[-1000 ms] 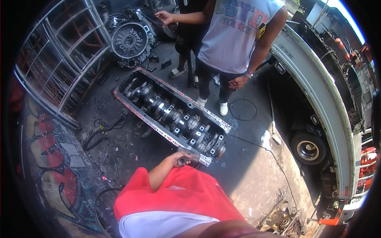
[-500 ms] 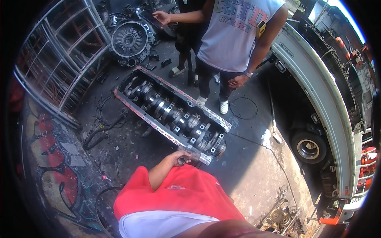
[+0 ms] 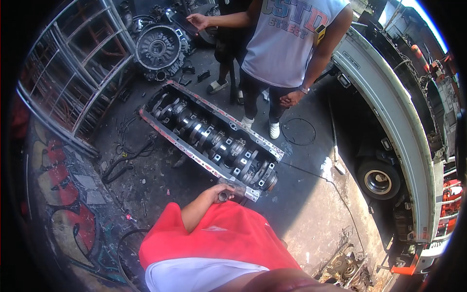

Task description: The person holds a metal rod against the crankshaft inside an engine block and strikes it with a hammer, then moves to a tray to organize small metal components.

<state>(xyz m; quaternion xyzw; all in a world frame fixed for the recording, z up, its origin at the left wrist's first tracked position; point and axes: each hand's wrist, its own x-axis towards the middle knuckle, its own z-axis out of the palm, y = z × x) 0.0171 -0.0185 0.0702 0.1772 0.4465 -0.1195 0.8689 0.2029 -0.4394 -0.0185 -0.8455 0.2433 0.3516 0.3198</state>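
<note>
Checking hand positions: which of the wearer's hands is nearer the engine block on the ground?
Left hand, holding a metal cylinder beside the engine block. Right hand is out of view.

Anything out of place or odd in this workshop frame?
Mostly clutter: the long grey engine block lies open on the oil-stained concrete floor, crankshaft exposed, with black hoses strewn beside it. The left hand grips a short metal tube.
</note>
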